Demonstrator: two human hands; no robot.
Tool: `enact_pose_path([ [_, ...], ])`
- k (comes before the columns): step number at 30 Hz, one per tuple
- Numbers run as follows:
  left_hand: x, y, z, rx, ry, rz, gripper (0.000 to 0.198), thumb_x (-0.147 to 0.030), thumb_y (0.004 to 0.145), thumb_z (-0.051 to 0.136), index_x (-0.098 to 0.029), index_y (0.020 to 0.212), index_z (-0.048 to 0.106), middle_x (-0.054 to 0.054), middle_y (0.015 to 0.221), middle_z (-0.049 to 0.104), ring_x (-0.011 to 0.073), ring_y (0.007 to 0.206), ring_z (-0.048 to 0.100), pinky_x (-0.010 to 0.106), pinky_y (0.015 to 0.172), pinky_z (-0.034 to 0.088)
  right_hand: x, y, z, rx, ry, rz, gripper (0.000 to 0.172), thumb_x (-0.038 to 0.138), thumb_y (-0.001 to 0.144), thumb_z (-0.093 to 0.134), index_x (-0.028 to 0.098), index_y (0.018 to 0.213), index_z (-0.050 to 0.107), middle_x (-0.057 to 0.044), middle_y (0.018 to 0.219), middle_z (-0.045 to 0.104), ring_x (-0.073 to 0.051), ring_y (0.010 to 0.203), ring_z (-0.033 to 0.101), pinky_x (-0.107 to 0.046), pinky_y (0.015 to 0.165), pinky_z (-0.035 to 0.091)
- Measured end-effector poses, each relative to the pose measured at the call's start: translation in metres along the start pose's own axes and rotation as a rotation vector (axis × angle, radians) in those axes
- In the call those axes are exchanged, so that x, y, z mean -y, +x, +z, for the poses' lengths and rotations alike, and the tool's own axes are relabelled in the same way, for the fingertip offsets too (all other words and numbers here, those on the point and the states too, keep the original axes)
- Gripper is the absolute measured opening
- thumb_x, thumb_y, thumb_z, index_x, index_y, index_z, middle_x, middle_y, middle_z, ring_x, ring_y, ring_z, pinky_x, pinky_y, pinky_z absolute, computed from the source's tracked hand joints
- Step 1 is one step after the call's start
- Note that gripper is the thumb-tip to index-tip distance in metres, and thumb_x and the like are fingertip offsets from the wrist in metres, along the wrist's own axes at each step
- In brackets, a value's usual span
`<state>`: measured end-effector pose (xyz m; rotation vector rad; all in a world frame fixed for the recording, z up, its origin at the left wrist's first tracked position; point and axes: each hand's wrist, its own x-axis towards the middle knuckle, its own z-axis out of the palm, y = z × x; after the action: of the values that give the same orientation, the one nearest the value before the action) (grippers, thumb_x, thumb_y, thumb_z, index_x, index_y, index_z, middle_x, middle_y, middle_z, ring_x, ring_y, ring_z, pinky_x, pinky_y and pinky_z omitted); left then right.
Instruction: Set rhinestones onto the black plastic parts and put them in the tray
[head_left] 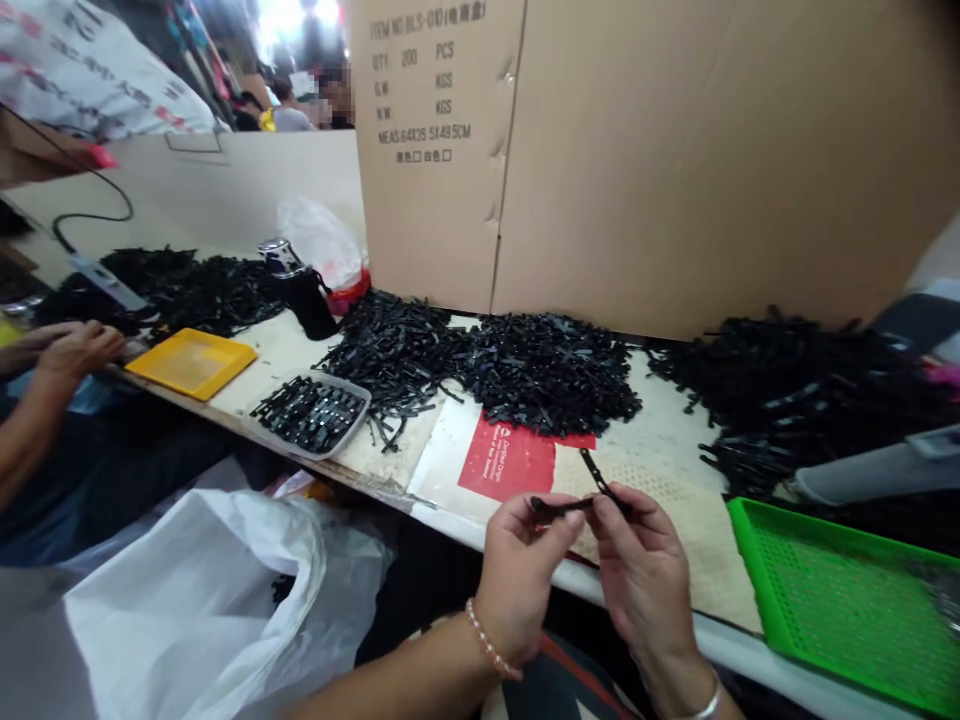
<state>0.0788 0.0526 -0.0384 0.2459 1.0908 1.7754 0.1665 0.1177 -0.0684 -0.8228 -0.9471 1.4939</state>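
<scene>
In the head view, the left hand [517, 570] and right hand [637, 575] meet above the table edge [570, 580], each pinching one of two black plastic strips [577, 497] joined at an angle, with a green tray [847, 600] just right and heaps of black strips [547, 370] behind.

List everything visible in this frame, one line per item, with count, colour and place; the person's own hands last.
plastic strips: several heaps, black, across the table's middle and right
grey tray: one, holds black parts, near table's front edge
yellow tray: one, table's left
green tray: one, lower right
bottle: one, black, behind grey tray
cardboard box: one, brown, behind the heaps
white bag: one, below the table
co-worker's hand: one, far left
left hand: holds a black strip
right hand: pinches the same strip
</scene>
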Motion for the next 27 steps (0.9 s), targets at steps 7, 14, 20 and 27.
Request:
enact_pose_path([
  [7,-0.021,0.002,-0.010,0.323,0.044,-0.231,0.061,-0.041,0.057,0.090,-0.011,0.103,0.065,0.011,0.089,0.068,0.0170,0.076,0.064,0.030,0.077,0.052,0.010,0.025,-0.012,0.110,-0.190,-0.044,0.038,0.038,0.060,0.093,0.019,0.084,0.070,-0.006,0.084,0.067,-0.017,0.074,0.065,-0.020,0.064,0.057],
  [14,-0.028,0.023,-0.018,0.235,-0.007,-0.380,0.056,-0.038,0.059,0.088,-0.008,0.101,0.067,0.009,0.086,0.067,0.0104,0.065,0.060,0.023,0.069,0.051,0.019,0.035,-0.010,0.231,-0.423,-0.354,0.016,0.029,0.079,0.079,0.021,0.091,0.071,-0.005,0.091,0.063,-0.019,0.085,0.060,-0.029,0.079,0.052],
  [20,-0.042,0.025,-0.016,0.214,0.048,-0.340,0.042,-0.027,0.066,0.084,-0.011,0.100,0.064,0.012,0.100,0.068,0.0124,0.071,0.063,0.024,0.072,0.055,0.027,0.012,-0.010,0.358,-0.537,-0.404,0.006,0.025,0.087,0.071,0.022,0.091,0.069,-0.004,0.086,0.061,-0.020,0.081,0.058,-0.031,0.073,0.049],
  [27,-0.043,0.018,-0.010,0.143,0.093,-0.377,0.054,-0.025,0.058,0.089,-0.010,0.103,0.062,0.013,0.094,0.071,0.0185,0.081,0.068,0.023,0.074,0.057,0.022,0.001,-0.010,0.342,-0.479,-0.348,0.006,0.023,0.090,0.068,0.021,0.095,0.069,-0.004,0.088,0.062,-0.019,0.084,0.059,-0.031,0.077,0.048],
])
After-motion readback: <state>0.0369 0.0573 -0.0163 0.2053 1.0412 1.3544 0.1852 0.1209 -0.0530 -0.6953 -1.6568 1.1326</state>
